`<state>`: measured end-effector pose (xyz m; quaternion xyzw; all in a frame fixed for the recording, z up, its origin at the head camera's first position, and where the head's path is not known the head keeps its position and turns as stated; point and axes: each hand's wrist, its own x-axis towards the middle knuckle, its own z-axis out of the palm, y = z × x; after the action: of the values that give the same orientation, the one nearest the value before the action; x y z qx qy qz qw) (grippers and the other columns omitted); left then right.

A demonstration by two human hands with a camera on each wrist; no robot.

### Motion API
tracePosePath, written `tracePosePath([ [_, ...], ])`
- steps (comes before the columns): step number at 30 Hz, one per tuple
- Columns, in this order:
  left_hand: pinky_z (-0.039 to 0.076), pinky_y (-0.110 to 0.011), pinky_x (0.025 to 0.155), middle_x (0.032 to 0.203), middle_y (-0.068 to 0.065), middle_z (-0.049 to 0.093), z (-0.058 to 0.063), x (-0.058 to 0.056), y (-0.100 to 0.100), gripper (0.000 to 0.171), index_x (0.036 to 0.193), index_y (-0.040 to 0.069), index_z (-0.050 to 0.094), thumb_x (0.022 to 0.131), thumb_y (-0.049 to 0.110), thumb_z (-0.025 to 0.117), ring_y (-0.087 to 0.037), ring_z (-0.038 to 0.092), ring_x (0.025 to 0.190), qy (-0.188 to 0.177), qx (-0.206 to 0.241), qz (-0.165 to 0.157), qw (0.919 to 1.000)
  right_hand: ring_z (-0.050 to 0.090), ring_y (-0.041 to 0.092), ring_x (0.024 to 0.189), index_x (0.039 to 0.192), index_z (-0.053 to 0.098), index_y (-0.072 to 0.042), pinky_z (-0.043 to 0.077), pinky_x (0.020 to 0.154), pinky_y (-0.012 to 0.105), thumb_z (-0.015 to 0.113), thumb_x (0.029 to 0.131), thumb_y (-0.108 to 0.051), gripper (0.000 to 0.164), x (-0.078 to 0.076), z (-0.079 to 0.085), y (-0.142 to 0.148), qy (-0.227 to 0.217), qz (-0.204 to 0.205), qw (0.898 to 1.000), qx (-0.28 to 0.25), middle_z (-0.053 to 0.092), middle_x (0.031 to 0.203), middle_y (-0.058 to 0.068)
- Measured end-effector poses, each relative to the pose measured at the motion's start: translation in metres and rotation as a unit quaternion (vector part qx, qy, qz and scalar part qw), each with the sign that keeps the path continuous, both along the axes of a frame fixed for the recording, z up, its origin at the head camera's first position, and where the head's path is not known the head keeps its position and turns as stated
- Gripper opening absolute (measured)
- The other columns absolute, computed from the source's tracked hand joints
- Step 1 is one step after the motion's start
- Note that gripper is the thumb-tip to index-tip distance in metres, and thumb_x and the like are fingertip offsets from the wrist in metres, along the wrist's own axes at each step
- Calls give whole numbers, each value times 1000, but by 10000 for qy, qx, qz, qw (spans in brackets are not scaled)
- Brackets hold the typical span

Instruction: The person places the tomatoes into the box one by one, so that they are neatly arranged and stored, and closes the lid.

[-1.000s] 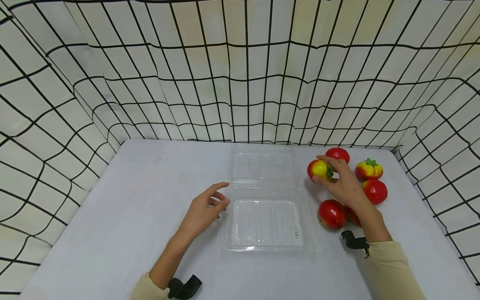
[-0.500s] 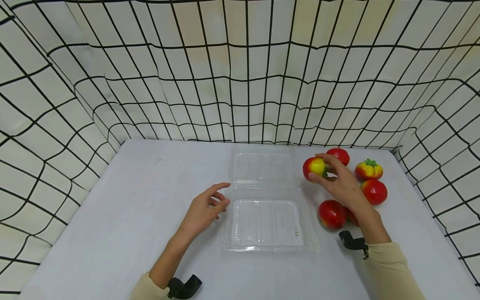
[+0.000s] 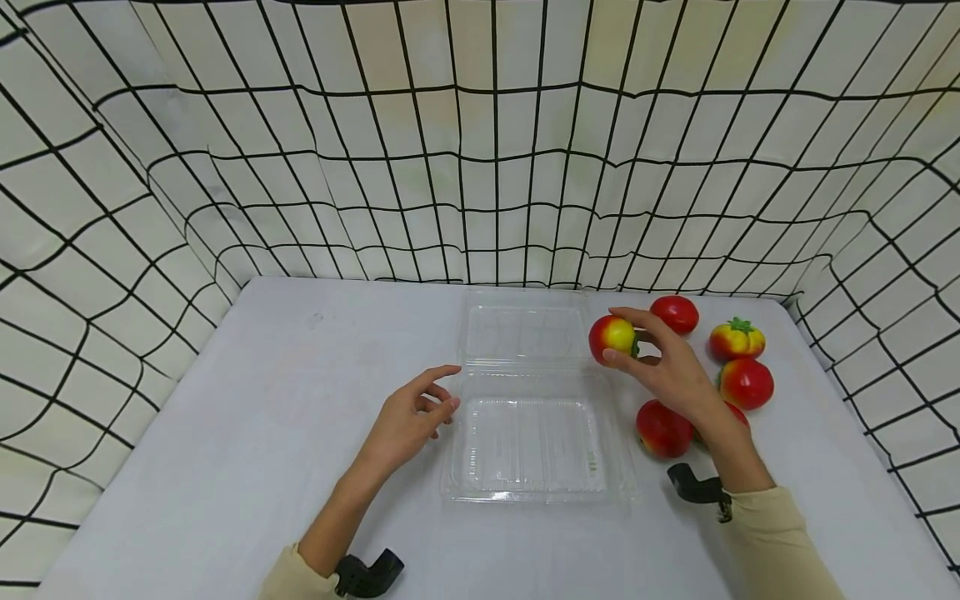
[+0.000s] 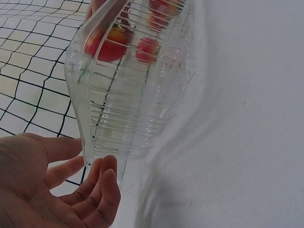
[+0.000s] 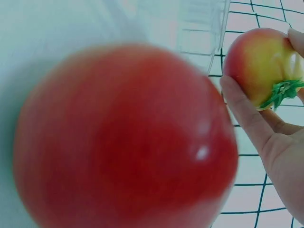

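Note:
My right hand [image 3: 671,367] pinches a red-and-yellow tomato [image 3: 611,337] between thumb and fingers, near the right side of the clear plastic clamshell box's lid. In the right wrist view that tomato [image 5: 261,66] shows its green calyx turned toward the palm. The clamshell box [image 3: 536,492] lies unfolded on the table, its lid [image 3: 525,333] to the back. At the box's left edge is my left hand [image 3: 408,421], fingers loosely bent. The left wrist view has the fingertips [image 4: 110,178] right at the box's rim [image 4: 78,102].
Several more tomatoes lie on the right: a red one [image 3: 675,313] at the back, a ribbed yellow-red one [image 3: 737,340], a red one [image 3: 747,383], and another [image 3: 663,429] near the box. A white cloth covers the table [image 3: 300,400]. Black netting [image 3: 495,167] surrounds it.
My right hand has moved left with the tomato, from beside the back red tomato toward the box's lid. My left hand and the box have stayed put.

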<state>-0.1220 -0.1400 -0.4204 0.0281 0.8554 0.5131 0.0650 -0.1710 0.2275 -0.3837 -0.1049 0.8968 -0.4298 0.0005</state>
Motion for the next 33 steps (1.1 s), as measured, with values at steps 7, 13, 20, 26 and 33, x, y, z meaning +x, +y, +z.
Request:
tracePosePath([
  [7, 59, -28, 66, 110, -12, 66, 0, 0, 0, 50, 146, 24, 59, 98, 16, 70, -19, 71, 83, -16, -6, 7, 10000, 47, 36, 140, 153, 46, -25, 53, 109, 59, 80, 92, -31, 70, 3, 3, -8, -158, 161, 9997, -132, 48, 156, 12],
  [13, 58, -26, 66, 111, -12, 66, 1, 0, 0, 50, 146, 24, 59, 98, 15, 70, -20, 71, 83, -31, -34, 6, 10000, 50, 41, 139, 153, 46, -23, 56, 104, 60, 79, 93, -26, 69, 3, 4, -11, -207, 345, 9985, -382, 46, 157, 12],
  [20, 58, -25, 65, 110, -12, 66, 2, 0, 0, 50, 146, 23, 59, 98, 14, 70, -22, 71, 83, -41, 21, -16, 10000, 50, 43, 141, 154, 45, -19, 55, 105, 58, 76, 95, -21, 68, 5, 6, -17, -200, 565, 9967, -542, 45, 158, 14],
  [26, 58, -25, 65, 110, -13, 68, 3, 0, 0, 50, 147, 20, 59, 98, 13, 70, -23, 72, 85, -54, 84, -35, 9999, 52, 42, 140, 154, 46, -23, 55, 105, 57, 77, 94, -21, 68, 5, 2, -24, -249, 549, 9963, -608, 46, 158, 12],
  [33, 60, -26, 65, 112, -15, 67, 3, 0, 0, 53, 148, 16, 57, 97, 12, 70, -23, 72, 87, -160, 339, -93, 9993, 56, 42, 137, 155, 44, -22, 55, 106, 56, 78, 93, -23, 71, 7, -1, -31, -202, 589, 9965, -559, 47, 157, 13],
])
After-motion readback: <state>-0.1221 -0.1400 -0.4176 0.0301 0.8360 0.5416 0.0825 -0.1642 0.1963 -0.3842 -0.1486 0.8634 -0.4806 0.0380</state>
